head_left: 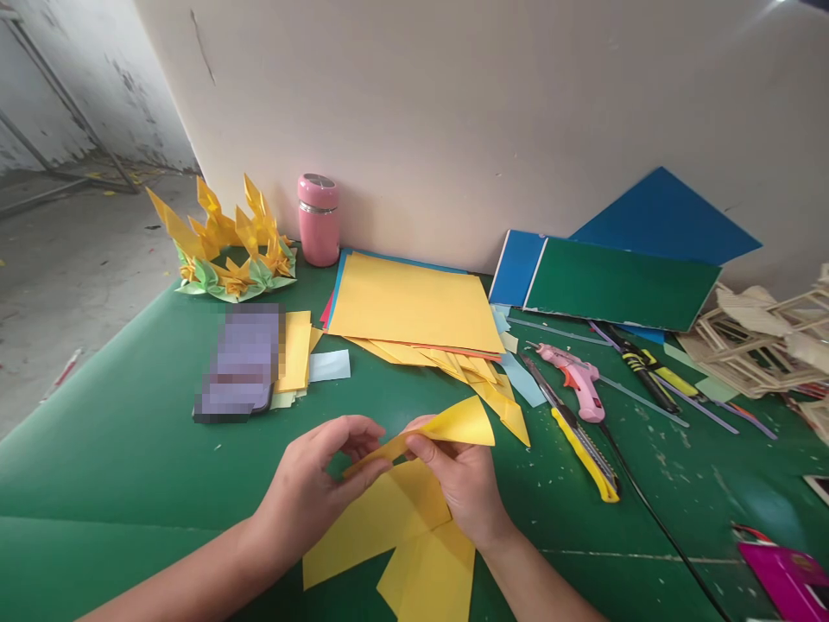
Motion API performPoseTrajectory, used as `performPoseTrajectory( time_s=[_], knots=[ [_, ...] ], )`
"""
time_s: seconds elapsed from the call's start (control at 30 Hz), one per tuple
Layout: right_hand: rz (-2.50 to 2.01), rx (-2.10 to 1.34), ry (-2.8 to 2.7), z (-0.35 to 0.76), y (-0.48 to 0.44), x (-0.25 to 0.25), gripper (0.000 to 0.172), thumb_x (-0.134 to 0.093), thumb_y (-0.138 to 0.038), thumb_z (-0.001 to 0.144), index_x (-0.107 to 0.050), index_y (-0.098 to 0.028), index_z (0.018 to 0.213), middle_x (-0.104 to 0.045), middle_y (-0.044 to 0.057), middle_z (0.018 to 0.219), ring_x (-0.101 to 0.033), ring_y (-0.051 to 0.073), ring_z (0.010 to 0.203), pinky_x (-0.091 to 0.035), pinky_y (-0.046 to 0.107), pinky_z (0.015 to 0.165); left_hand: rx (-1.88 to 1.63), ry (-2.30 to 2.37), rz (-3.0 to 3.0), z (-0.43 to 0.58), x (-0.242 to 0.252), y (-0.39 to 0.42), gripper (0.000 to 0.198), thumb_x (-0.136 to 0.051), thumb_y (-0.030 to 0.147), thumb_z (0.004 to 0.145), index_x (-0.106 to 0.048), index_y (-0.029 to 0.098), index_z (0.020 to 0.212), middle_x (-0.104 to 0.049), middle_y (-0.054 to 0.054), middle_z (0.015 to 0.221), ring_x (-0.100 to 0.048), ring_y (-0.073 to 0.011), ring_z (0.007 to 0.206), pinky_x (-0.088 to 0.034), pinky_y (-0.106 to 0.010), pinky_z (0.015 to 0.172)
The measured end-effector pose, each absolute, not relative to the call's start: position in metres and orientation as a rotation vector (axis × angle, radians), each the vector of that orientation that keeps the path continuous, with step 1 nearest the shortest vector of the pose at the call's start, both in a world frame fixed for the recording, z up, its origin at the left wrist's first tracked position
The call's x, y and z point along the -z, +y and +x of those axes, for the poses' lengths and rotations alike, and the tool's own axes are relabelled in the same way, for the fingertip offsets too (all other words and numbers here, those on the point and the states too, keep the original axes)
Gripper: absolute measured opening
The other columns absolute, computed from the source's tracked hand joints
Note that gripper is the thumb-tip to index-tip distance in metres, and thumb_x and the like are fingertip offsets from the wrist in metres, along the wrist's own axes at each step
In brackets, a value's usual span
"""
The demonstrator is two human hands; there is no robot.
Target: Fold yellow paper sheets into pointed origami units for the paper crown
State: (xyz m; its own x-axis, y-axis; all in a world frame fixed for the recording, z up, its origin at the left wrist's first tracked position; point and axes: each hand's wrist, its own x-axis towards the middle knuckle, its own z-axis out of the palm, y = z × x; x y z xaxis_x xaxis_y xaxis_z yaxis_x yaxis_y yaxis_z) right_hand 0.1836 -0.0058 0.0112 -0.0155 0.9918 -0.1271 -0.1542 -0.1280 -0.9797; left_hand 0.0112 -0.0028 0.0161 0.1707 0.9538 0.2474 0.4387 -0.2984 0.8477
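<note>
A folded yellow paper strip (461,422) is held between both hands above the green table, its right end fanning out wider. My left hand (324,471) pinches its left end between thumb and fingers. My right hand (463,484) grips the middle, thumb on top and the other fingers largely hidden behind the paper. Beneath the hands lie overlapping yellow paper pieces (369,529). Just beyond are folded yellow pieces (498,399), partly under a stack of yellow sheets (411,298).
A paper crown (237,281), pink flask (319,220) and phone (243,358) stand or lie at the left. On the right are a yellow cutter (586,453), pink glue gun (576,376) with a cable, green board (622,281) and stick structure (764,337).
</note>
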Motion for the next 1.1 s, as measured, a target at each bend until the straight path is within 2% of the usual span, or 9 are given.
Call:
performPoseTrajectory(
  time_s=[0.53,0.67,0.8,0.97,1.1],
  knots=[
    [-1.151,-1.387,-0.973,0.1837,-0.0057,-0.0107,0.021,-0.077,-0.039,0.066,-0.067,-0.02,0.069,-0.063,-0.001,0.064,-0.06,0.016,0.06,-0.052,0.03,0.064,-1.058,1.248,1.737,0.0113,-0.0196,0.0001,0.01,-0.065,0.029,0.075,-0.058,0.021,0.077,-0.063,0.003,0.067,-0.062,-0.0117,0.06,-0.053,-0.021,0.059],
    [-1.139,-1.416,-0.946,0.182,-0.0054,-0.0132,0.02,-0.078,-0.038,0.065,-0.069,-0.02,0.068,-0.064,-0.001,0.061,-0.059,0.014,0.058,-0.051,0.027,0.061,-1.075,1.173,1.85,0.0119,-0.0207,0.0002,0.006,-0.059,0.024,0.081,-0.059,0.02,0.077,-0.066,0.001,0.07,-0.062,-0.0118,0.063,-0.053,-0.02,0.059],
    [-1.131,-1.392,-0.958,0.1809,-0.0047,-0.0142,0.019,-0.078,-0.037,0.065,-0.071,-0.02,0.065,-0.065,-0.001,0.059,-0.058,0.013,0.056,-0.05,0.024,0.057,-1.135,1.036,2.059,0.0121,-0.0236,0.001,0.017,-0.051,0.016,0.088,-0.062,0.02,0.076,-0.069,0.0,0.076,-0.064,-0.0108,0.068,-0.052,-0.018,0.062],
    [-1.102,-1.394,-0.9,0.1817,-0.0036,-0.0115,0.02,-0.079,-0.039,0.065,-0.071,-0.02,0.064,-0.064,-0.001,0.056,-0.055,0.011,0.051,-0.048,0.023,0.053,-1.096,0.924,2.173,0.0092,-0.0206,0.0022,0.026,-0.047,0.009,0.088,-0.07,0.022,0.086,-0.069,-0.004,0.089,-0.066,-0.0105,0.075,-0.053,-0.016,0.065],
    [-1.142,-1.355,-0.85,0.1835,-0.0017,-0.0099,0.025,-0.08,-0.041,0.063,-0.069,-0.019,0.058,-0.063,-0.001,0.053,-0.054,0.01,0.05,-0.048,0.022,0.053,-1.049,0.912,2.172,0.0072,-0.0192,0.0033,0.026,-0.048,0.01,0.089,-0.07,0.022,0.095,-0.07,-0.005,0.092,-0.067,-0.0122,0.082,-0.053,-0.018,0.071]
  ],
)
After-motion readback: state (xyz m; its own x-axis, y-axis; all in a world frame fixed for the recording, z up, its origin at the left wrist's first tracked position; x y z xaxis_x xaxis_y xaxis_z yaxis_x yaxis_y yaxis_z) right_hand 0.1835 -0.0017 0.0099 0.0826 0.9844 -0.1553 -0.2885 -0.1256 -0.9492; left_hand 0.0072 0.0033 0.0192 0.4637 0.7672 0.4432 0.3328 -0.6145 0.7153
